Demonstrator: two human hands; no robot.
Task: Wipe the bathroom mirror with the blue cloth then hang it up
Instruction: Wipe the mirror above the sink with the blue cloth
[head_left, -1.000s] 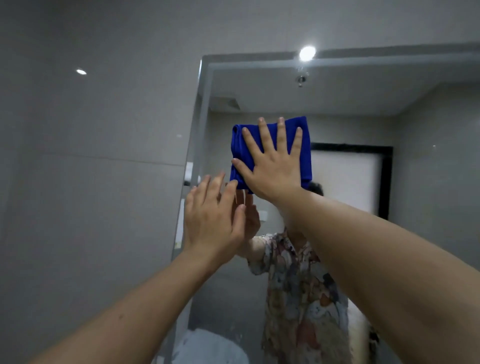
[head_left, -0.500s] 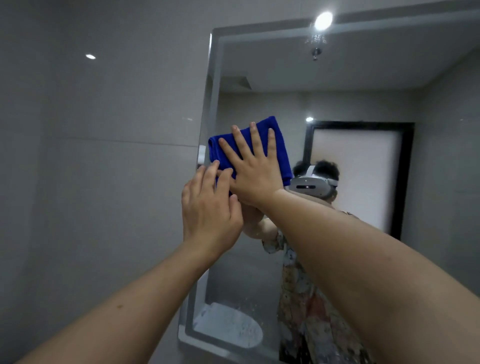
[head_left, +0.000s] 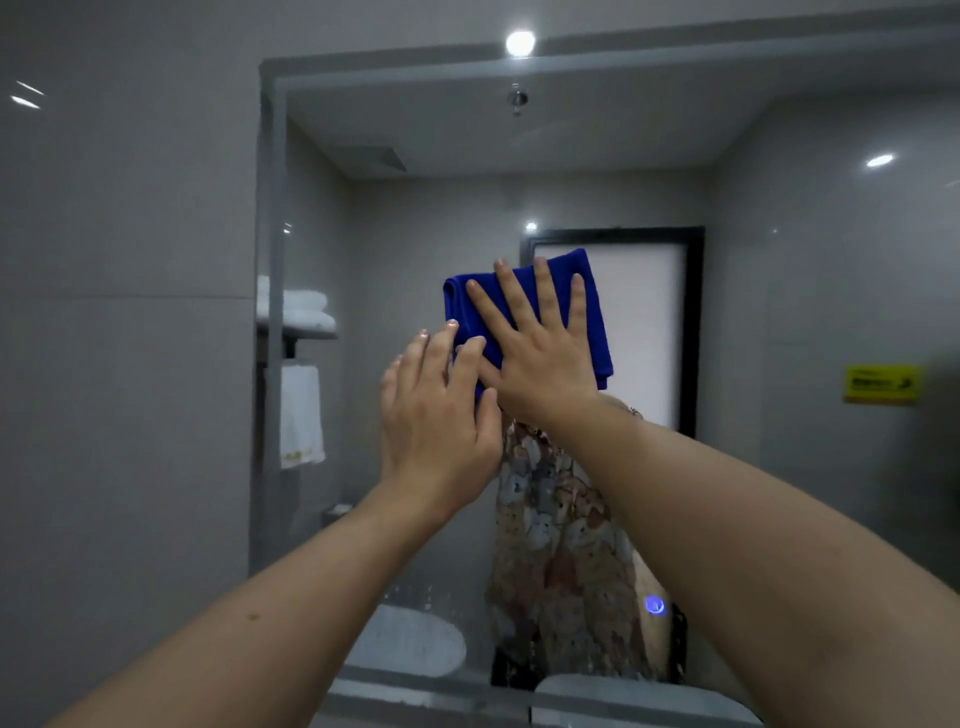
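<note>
Landmark: bathroom mirror (head_left: 779, 322), framed on the grey wall, taken as reference for all positions.
Left of mirror: plain grey wall tile (head_left: 130, 364); nothing of the task there.
Mirror, left edge: reflection of folded white towels (head_left: 304, 312) on a shelf, with one white towel (head_left: 301, 415) hanging beneath.
Left hand (head_left: 436, 415): released, fingers straight and close together, raised at mid-mirror just left of the cloth; fingertips overlap the cloth's lower left corner. Whether the palm touches the glass cannot be told.
Blue cloth (head_left: 524, 312): folded into a pad, flat against the glass at mid-mirror.
Right hand (head_left: 540, 353): released, fingers spread flat, pressing the cloth onto the glass.
Mirror, right side: reflection of a yellow sign (head_left: 880, 384).
Mirror, lower part: water spots (head_left: 426, 597) visible on the glass.
Change: half a second ago the cloth sat near the mirror's upper left edge; it now lies lower and nearer the centre, both hands travelling with it.
Finding: wiping is under way and, in my judgement, incomplete; hanging up not yet begun.
</note>
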